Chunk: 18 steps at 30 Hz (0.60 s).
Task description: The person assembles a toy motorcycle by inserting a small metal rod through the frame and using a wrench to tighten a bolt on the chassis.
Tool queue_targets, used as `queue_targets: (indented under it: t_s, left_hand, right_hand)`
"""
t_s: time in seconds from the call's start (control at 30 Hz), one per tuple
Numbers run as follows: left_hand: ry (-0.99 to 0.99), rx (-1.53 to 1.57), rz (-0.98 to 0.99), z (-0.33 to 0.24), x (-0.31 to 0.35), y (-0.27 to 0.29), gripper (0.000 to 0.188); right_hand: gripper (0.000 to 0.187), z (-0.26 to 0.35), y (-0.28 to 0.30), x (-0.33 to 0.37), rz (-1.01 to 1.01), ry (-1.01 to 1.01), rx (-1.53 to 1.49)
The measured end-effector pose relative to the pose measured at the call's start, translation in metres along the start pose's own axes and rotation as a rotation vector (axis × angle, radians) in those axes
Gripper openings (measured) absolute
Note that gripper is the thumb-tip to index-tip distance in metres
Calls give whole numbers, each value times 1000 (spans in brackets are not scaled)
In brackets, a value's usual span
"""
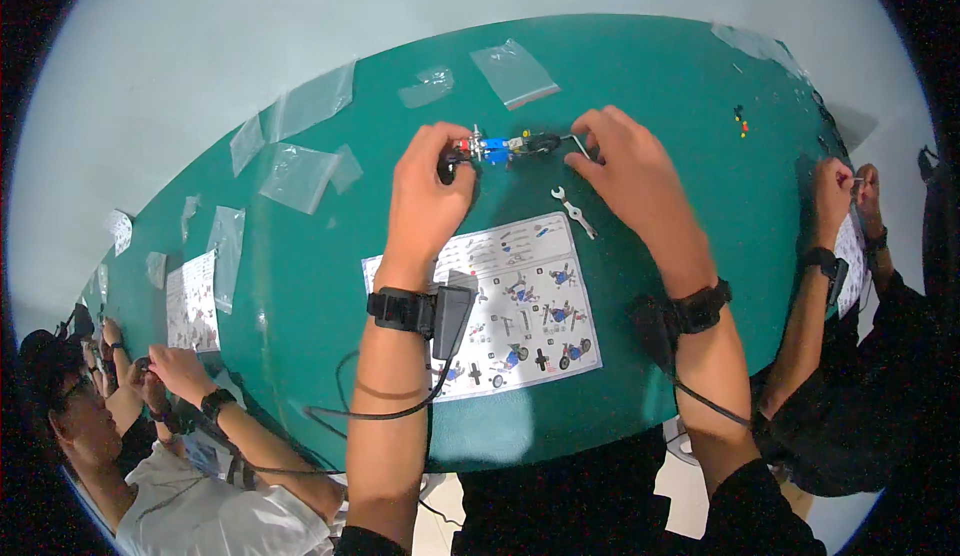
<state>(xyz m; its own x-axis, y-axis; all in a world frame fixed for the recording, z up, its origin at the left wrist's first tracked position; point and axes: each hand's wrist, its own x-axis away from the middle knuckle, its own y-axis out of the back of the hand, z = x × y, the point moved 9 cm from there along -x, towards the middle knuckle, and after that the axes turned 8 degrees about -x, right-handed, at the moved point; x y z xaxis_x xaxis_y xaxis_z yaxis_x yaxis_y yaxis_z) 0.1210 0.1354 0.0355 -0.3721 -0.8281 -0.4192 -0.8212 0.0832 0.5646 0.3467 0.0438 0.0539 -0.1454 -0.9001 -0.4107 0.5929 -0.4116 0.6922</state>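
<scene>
A small blue toy motorcycle [495,150] with black wheels lies across the table in front of me. My left hand [432,171] is closed around its left end, fingers and thumb pinching near the wheel. At the other end, my right hand [630,164] pinches a thin, bent silver hex key [579,144]. The key's short end reaches toward the black wheel on the right; whether it touches is too small to tell. Below the gap between my hands lies a small silver wrench [573,212]. Under my left forearm is a printed instruction sheet [520,291] with pictures of the motorcycle's assembly.
Clear plastic bags [515,73] lie along the far and left parts of the green table [680,66]. Small coloured parts [741,123] sit at the right. Co-workers' hands work at the left [178,374] and right [832,196] edges. Cables run from my wrist straps.
</scene>
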Motion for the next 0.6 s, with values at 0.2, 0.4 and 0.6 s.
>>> queue_targets:
  t_s: [0.2, 0.4, 0.6]
  left_hand:
    - [11, -27, 15, -1, 0, -5, 28]
    - [34, -29, 23, -1, -1, -6, 30]
    - [3, -64, 13, 1, -1, -7, 25]
  right_hand:
    - [18, -29, -11, 1, -120, 88, -34]
    - [13, -8, 2, 2, -274, 177, 182]
    - [15, -21, -1, -2, -158, 155, 109]
